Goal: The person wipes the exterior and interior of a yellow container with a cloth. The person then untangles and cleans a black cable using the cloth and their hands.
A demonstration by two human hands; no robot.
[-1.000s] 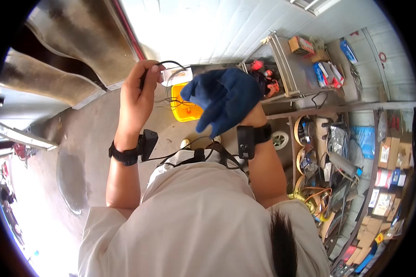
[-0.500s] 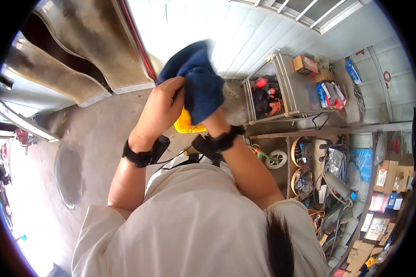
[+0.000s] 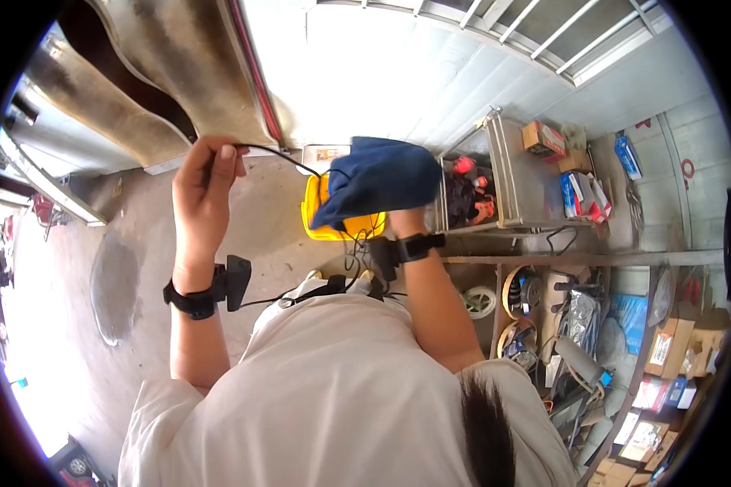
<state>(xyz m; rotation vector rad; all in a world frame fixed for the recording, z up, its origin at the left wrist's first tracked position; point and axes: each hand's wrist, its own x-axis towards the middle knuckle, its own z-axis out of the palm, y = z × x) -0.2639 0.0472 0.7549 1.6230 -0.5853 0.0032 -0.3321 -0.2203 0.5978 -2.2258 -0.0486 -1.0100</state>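
Note:
My left hand [image 3: 207,187] is raised on the left, its thumb and fingers pinching a thin black cable [image 3: 270,149]. The cable arcs right towards a dark blue cloth [image 3: 386,183], which looks folded or bunched. My right hand [image 3: 408,219] is mostly hidden behind and under this cloth and holds it up; its fingers do not show. More dark cable hangs in loops below the cloth. Behind and below it, a yellow container [image 3: 310,223] stands on the floor, partly covered from view. Both wrists wear black bands with small boxes.
A metal-framed rack [image 3: 499,174] with boxes and red items stands right of the cloth. Shelves [image 3: 585,260] full of tools, cables and cartons line the right side. Large curved brown panels [image 3: 170,65] lean at the upper left. A white wheel [image 3: 479,302] sits near my right forearm.
My left hand has let go of the cloth and moved left, now pinching the cable. The cloth has shifted right with my right hand, and more of the yellow container shows.

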